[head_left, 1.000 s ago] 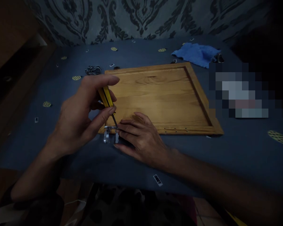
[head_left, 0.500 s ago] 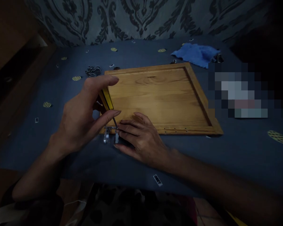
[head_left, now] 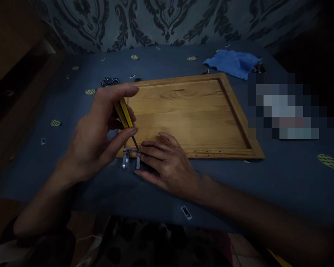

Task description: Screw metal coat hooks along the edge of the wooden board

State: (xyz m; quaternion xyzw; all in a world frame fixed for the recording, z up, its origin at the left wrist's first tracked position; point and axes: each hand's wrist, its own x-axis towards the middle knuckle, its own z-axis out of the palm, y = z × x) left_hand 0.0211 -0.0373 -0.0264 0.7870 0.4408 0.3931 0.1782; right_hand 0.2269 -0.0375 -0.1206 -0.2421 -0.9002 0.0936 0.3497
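My left hand (head_left: 91,129) is closed around a screwdriver (head_left: 124,113) with a yellow and black handle. Its index finger lies over the handle's top end, and its thumb presses low on the side. The tilted shaft points down at a shiny metal fitting (head_left: 125,161), hinge-like, at the near left edge of a framed wooden panel (head_left: 183,111). My right hand (head_left: 169,167) grips the right side of that fitting, thumb below and fingers on the wood. Those fingers hide the spot where the screwdriver's tip meets the metal.
A dark coiled cord or bundle of small metal parts (head_left: 110,81) lies behind the panel's left corner. At the back right rests a crumpled blue cloth (head_left: 232,63). A blurred-out patch (head_left: 286,107) covers something to the right. Patterned dark blue cloth (head_left: 100,200) covers the table.
My left hand has shifted slightly left and up, and its fingers have moved around the screwdriver handle. My right hand and the fitting stay in place.
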